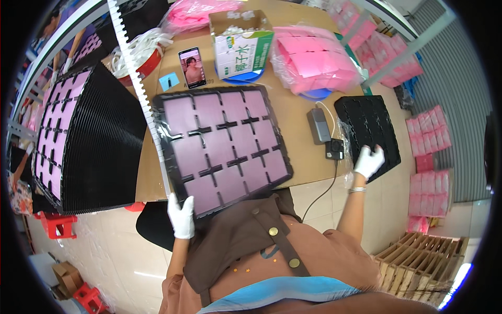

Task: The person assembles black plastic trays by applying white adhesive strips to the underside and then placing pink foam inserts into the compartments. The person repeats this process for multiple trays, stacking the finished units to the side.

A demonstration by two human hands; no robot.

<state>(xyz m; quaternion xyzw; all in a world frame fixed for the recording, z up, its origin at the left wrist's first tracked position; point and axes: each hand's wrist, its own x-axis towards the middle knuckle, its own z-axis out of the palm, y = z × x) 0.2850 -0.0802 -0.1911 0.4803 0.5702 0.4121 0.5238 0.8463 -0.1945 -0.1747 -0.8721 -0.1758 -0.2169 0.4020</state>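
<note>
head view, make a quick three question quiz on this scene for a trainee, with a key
1. Multiple choice: what is nearest the right hand?
a) a red stool
b) the black tray
c) a wooden crate

2. True or false: the left hand, at the near left corner of the filled tray, is bare.

3. Fill the gap: just right of the phone stands an open green-and-white ____.

Key:
1. b
2. False; it wears a white glove.
3. carton
</note>
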